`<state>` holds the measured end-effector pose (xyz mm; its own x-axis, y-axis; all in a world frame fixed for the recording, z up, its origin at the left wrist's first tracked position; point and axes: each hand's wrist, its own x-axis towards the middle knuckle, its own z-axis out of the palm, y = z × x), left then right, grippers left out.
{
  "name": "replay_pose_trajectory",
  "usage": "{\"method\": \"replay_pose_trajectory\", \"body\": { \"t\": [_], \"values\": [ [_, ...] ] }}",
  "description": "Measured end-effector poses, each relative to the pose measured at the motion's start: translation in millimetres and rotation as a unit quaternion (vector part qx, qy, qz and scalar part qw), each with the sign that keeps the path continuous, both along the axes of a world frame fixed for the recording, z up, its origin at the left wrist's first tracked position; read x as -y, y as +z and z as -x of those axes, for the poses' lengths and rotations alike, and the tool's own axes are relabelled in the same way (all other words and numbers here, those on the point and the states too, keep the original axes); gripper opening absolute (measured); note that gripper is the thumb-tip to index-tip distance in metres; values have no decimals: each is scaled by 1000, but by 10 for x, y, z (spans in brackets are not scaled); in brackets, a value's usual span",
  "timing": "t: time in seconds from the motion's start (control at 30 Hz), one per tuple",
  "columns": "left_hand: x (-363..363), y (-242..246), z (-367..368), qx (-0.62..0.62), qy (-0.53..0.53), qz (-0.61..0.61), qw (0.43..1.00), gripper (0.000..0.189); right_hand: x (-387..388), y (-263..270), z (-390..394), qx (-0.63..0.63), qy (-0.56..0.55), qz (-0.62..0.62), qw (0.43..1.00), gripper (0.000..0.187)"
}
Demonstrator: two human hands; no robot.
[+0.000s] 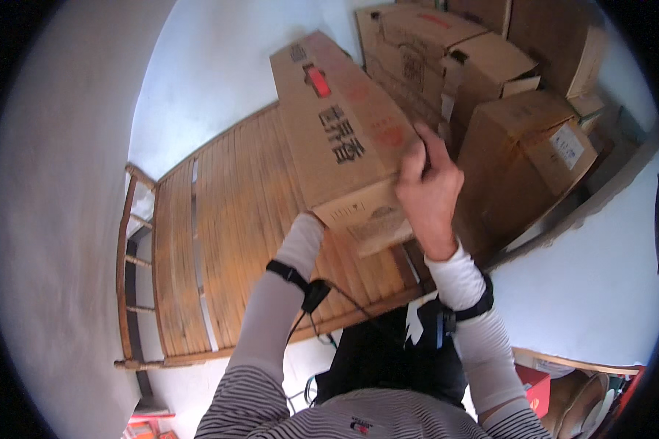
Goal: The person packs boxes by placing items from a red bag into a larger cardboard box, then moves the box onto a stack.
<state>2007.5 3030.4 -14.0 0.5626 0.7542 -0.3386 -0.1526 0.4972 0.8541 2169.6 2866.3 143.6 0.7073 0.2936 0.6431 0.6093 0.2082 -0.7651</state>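
Observation:
A long cardboard box [335,126] with printed characters and a red patch is tilted over a slatted wooden bed [236,219]. My right hand [431,189] grips its near right top edge, thumb and fingers bent over the corner. My left hand [317,218] is almost wholly hidden beneath the near left corner of the box; only a bit near the wrist shows, so its fingers cannot be seen. Both forearms wear white sleeves with black straps and small black devices.
Several cardboard boxes [527,159] are stacked at the right end of the bed, against the wall. A wooden bed rail [123,274] stands at the left. Black cables hang between my arms. A red box [534,387] lies low at the right.

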Motion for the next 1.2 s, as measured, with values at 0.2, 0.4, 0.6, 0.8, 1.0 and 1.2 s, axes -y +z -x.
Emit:
{"method": "replay_pose_trajectory", "body": {
  "t": [0.2,0.4,0.6,0.8,1.0,1.2],
  "values": [
    [-64,-110,-342,-72,10,-16,997,87,22,-317,-477,-129,26,-3,991,37],
    [57,79,-371,-90,24,31,995,88,-45,-278,-316,-91,21,37,995,43],
    [-143,-482,-318,-188,-105,-144,966,87,-415,370,-128,-33,25,43,998,42],
    [5,-367,-538,-18,-41,-27,999,85,-482,604,142,6,5,68,998,33],
    [162,-217,-674,72,-19,12,997,83,-431,618,50,-5,29,14,999,33],
    [343,-214,-871,121,-3,29,992,82,-296,713,-38,105,-25,-27,994,33]
  ]
}}
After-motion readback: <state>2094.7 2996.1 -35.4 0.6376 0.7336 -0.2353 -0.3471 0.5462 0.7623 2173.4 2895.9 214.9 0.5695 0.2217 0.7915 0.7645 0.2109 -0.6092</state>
